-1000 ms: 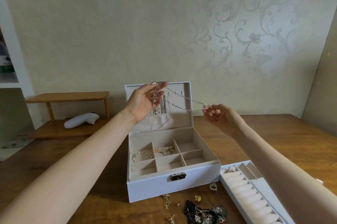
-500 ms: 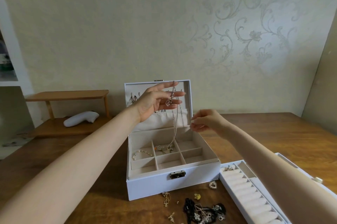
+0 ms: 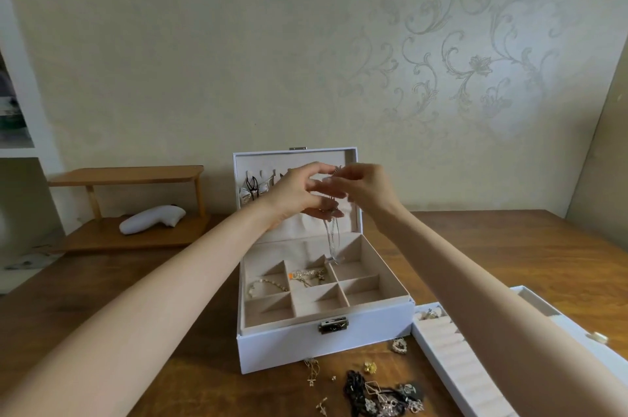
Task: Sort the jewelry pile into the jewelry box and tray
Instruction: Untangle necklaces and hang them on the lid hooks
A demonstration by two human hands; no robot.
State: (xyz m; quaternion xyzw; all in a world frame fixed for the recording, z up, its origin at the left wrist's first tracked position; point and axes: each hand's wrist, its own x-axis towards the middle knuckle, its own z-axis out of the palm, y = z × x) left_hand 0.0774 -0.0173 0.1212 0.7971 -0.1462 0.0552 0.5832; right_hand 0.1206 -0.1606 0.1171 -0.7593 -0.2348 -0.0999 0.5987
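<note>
Going by what lies where, the sorting looks under halfway done. Inside the jewelry box [image 3: 324, 342], the back-left compartment holds a pearl bracelet [image 3: 268, 285] and the back-middle one holds a few gold pieces [image 3: 307, 275]. The other compartments look bare. On the box's raised lid [image 3: 295, 158], a dark piece [image 3: 251, 186] hangs from the leftmost hook.

In front of that lid the left hand [image 3: 294, 194] and right hand [image 3: 368, 194] meet, each grip pinching the top of a silver necklace [image 3: 331, 240]. Its loop dangles over the back of the box, not yet hung or laid down. Just right of the box, the tray [image 3: 448, 369] shows only something small at its far end. The pile [image 3: 380, 394] in front of the box has plenty left, with loose pendants scattered around it.

Left of the box the bench [image 3: 190, 267] is open, and the wooden shelf [image 3: 125, 175] stands well apart. The hooks sit close behind the fingers, so working room there is tight. The hanging loop could catch on the box's dividers. The tray crowds the box's right front corner, under the right forearm.
</note>
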